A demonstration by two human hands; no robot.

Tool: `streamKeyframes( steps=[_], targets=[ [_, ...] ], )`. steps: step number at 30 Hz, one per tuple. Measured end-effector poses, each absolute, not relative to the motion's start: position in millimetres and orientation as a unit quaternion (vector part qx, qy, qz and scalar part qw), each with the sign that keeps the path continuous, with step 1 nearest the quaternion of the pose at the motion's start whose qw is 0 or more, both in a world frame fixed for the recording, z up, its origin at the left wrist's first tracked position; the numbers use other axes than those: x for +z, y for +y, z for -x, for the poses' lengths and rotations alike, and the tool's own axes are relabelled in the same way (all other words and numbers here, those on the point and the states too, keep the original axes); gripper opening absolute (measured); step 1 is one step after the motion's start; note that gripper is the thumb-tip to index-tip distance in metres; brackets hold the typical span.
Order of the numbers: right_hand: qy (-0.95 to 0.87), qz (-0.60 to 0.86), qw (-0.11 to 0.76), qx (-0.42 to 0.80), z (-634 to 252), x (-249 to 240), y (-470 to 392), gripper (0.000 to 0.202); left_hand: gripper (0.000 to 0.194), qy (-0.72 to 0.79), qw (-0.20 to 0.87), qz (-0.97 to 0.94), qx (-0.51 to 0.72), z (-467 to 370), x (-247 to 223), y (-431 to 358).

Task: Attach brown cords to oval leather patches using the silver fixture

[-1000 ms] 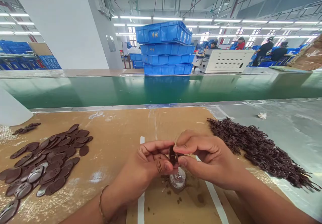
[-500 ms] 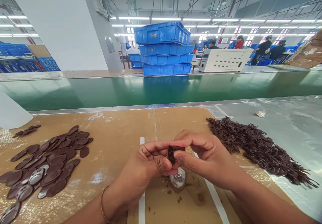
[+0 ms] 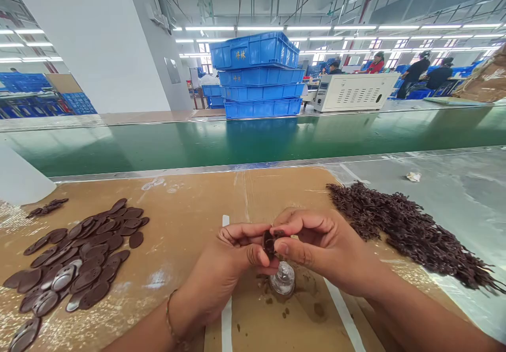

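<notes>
Between the thumb and fingers of my left hand (image 3: 241, 252) is a dark brown oval piece (image 3: 269, 244), turned on edge. My right hand (image 3: 320, 246) pinches a small dark brown bit (image 3: 279, 233) at the oval's upper right side; whether it is joined to the oval I cannot tell. Just below the fingers stands a small clear glass container (image 3: 283, 279), partly hidden by them. To the left lies a heap of brown oval pieces (image 3: 93, 252), a few showing shiny silver faces. A long pile of dark brown stringy strips (image 3: 403, 231) lies to the right.
Brown cardboard (image 3: 190, 199) with white tape strips and dark spots covers the table. Beyond it runs a green conveyor belt (image 3: 177, 144). Stacked blue crates (image 3: 261, 91) and a cream metal box (image 3: 356, 93) stand behind the belt. Several people are in the background.
The right fingers and the small bit have shifted slightly at the oval's edge, showing more of the bit. Both hands stay above the glass container. The view has shifted a little.
</notes>
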State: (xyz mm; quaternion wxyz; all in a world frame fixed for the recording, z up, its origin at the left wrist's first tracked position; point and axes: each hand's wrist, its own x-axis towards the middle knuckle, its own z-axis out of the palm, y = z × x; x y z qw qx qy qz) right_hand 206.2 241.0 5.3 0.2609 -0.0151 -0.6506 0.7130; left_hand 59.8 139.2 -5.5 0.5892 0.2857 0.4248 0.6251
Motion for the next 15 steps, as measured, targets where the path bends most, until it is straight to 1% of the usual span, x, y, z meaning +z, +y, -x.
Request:
streamKeyframes(
  steps=[3, 10, 15],
  targets=[
    [-0.657, 0.028, 0.273, 0.702, -206.0, 3.1, 240.8, 0.005, 0.027, 0.447, 0.579, -0.261, 0.630, -60.0, -5.5, 140.4],
    [-0.643, 0.038, 0.258, 0.720, -206.0, 1.2, 237.8, 0.003, 0.023, 0.457, 0.555, -0.262, 0.644, -57.5, -10.4, 142.5],
    [-0.636, 0.038, 0.254, 0.728, -207.6, 0.8, 235.5, 0.003, 0.026, 0.449, 0.556, -0.258, 0.650, -60.9, -7.5, 143.3]
  ],
)
